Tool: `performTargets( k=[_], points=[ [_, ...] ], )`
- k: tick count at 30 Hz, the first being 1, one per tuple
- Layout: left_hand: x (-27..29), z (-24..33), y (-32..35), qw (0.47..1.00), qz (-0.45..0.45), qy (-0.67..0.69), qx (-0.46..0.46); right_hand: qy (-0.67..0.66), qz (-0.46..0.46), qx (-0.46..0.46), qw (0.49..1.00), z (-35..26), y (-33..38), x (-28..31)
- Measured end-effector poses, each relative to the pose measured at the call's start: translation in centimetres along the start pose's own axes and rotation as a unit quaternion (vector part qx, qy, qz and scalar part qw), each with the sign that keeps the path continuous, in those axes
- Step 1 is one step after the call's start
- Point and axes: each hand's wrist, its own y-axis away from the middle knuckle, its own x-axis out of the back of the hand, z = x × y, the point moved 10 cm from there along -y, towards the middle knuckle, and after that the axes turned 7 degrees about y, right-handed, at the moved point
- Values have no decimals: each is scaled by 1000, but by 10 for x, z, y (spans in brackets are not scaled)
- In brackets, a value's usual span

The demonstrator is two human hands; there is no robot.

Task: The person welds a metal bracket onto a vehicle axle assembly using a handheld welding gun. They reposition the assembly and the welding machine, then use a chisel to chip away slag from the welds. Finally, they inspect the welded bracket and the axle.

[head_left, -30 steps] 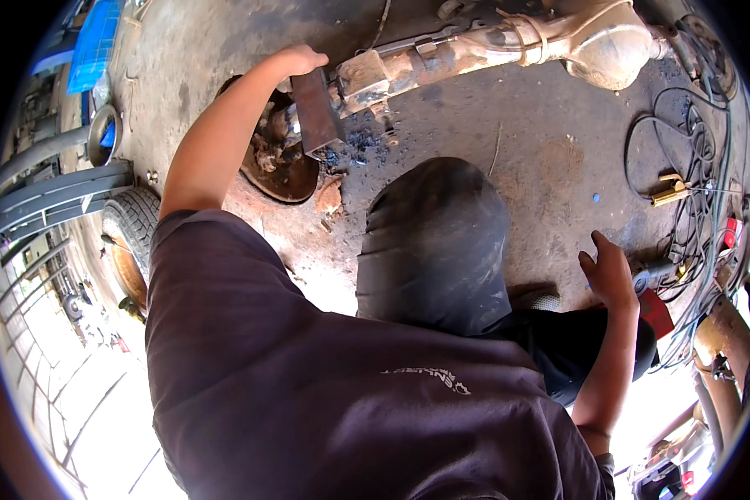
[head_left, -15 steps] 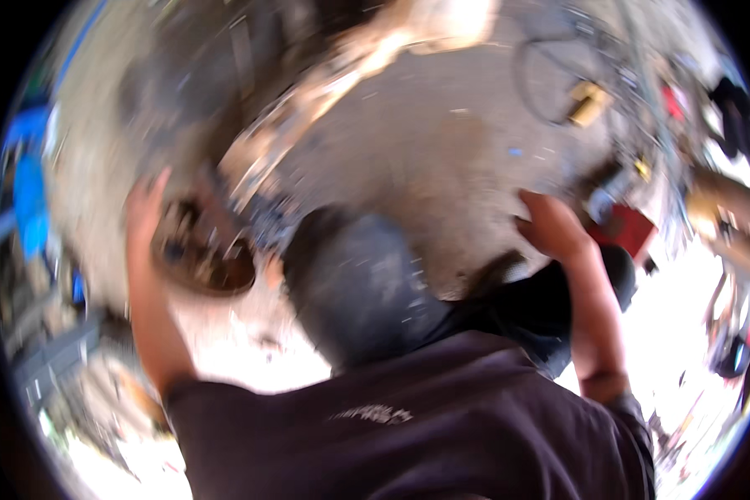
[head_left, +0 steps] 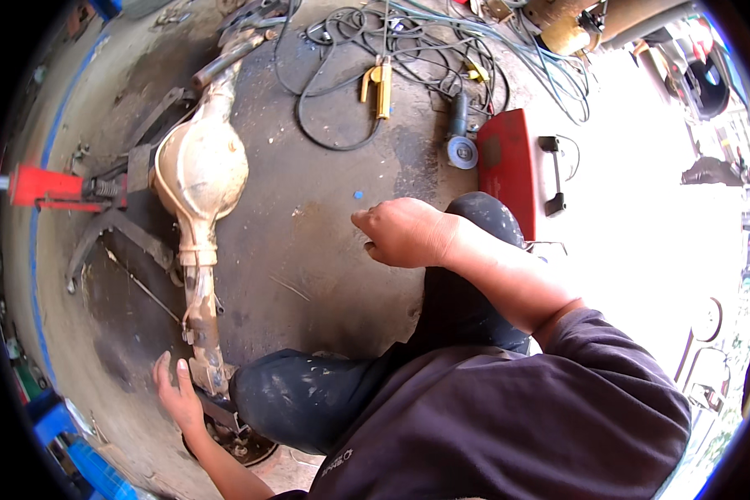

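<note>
A beige axle housing (head_left: pixel 202 171) with a bulging round middle lies on the floor to my left, running away from me. My left hand (head_left: pixel 177 396) is beside its near end, fingers spread, with nothing in it. Just behind that hand, a round, rusty wheel hub (head_left: pixel 254 450) is partly hidden by my forearm and knee. My right hand (head_left: pixel 404 232) hangs over the floor in front of my bent right knee. Its fingers are curled in loosely, and no object shows in them.
A red jack (head_left: pixel 58 187) and dark metal stand legs (head_left: pixel 133 233) adjoin the axle's left side. Ahead lie tangled cables (head_left: pixel 350 33), a yellow electrode holder (head_left: pixel 382 87) and an angle grinder (head_left: pixel 460 137). A red metal case (head_left: pixel 507 167) with a black handle stands right of my knee.
My view has swung right and sharpened from a blur. The axle now lies more upright in the picture. My right hand shows nearer the middle, and my left hand lower down.
</note>
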Motion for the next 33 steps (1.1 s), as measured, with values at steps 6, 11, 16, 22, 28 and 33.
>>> performTargets(
  k=[6,11,16,22,28,33],
  points=[
    [-41,69,-31,996,-70,61,-6,-51,27,22,998,19,30,35],
    [-96,143,-79,990,-112,30,-80,-68,11,39,997,28,40,23],
    [-162,184,-84,974,-185,-11,-131,-97,-18,53,994,26,53,24],
    [-191,147,-95,978,-178,-15,-105,-109,12,51,993,54,75,27],
    [-181,55,-57,947,-243,125,168,-78,15,119,990,39,82,14],
    [-137,14,83,789,-292,293,455,-45,-84,191,977,25,58,-22]
  ],
)
